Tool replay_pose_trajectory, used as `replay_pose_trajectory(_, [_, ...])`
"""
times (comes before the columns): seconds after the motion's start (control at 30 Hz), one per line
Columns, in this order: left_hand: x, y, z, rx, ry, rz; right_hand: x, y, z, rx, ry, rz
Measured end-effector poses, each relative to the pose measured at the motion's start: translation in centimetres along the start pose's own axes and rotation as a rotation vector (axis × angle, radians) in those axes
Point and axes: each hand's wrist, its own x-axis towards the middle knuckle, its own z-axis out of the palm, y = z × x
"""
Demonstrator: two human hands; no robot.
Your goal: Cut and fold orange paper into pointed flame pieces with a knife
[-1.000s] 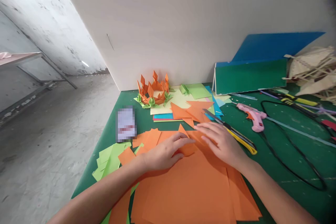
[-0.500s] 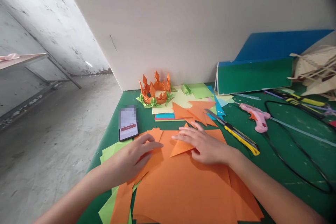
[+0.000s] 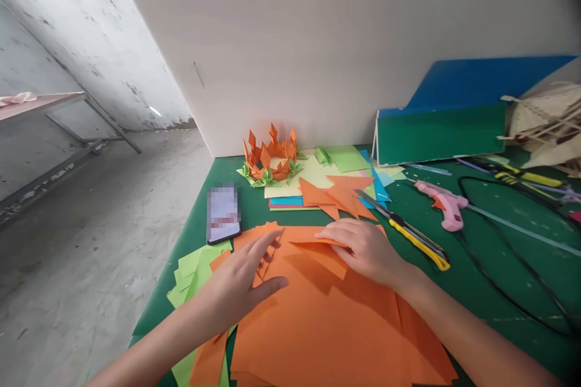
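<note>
A stack of orange paper sheets [image 3: 327, 326] lies on the green table in front of me. My right hand [image 3: 367, 251] pinches the far edge of the top orange sheet [image 3: 313, 248] and lifts it, so it casts a shadow on the sheets below. My left hand [image 3: 240, 284] lies with fingers spread on the left side of the stack, beside several small orange cut pieces [image 3: 258, 236].
A phone [image 3: 223, 214] lies at the left edge. An orange paper crown [image 3: 269, 157], coloured sheets [image 3: 318, 178], orange triangles [image 3: 338, 193], a yellow utility knife [image 3: 408, 231], a pink glue gun [image 3: 442, 202], a black cord [image 3: 512, 272] and a green-blue box [image 3: 442, 130] sit beyond. Light green scraps [image 3: 193, 269] lie left.
My right hand has gone from pressing flat on a folded orange piece to lifting the sheet's far edge. My left hand slid left, then back a little toward the stack's middle.
</note>
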Motion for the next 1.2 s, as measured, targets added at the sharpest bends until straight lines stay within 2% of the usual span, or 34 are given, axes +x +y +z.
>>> replay_pose_trajectory(0.1, [2.7,0.9,2.2,-0.372,-0.024,0.057,-0.5,-1.2,0.2,0.031,0.067,0.068])
replay_pose_trajectory(0.2, [5.6,1.6,4.5,-0.641,0.032,-0.044,-1.0,-2.0,1.0,0.099,0.155,0.128])
replay_pose_trajectory(0.3, [7.6,2.0,5.8,-0.759,0.117,-0.117,-1.4,-2.2,1.8,0.143,0.227,0.213])
replay_pose_trajectory(0.5, [8.9,1.4,6.7,-1.033,0.165,-0.097,-1.6,-1.8,2.0,0.273,0.267,0.545])
replay_pose_trajectory(0.67, [9.0,1.2,7.2,-1.265,0.183,-0.015,-1.6,-1.4,2.4,0.512,0.357,0.691])
replay_pose_trajectory(0.77, [8.9,1.0,7.6,-1.185,0.223,0.000,-1.5,-1.2,2.6,0.628,0.369,0.719])
replay_pose_trajectory(0.87, [8.8,0.6,7.8,-0.938,0.287,0.035,-1.5,-1.0,2.7,0.639,0.373,0.719])
replay_pose_trajectory(0.93, [8.8,0.4,7.8,-0.814,0.288,0.051,-1.6,-0.8,2.7,0.614,0.373,0.714])
replay_pose_trajectory(1.2, [8.4,0.7,7.6,-0.765,0.204,0.069,-1.9,-0.3,3.0,0.599,0.366,0.698])
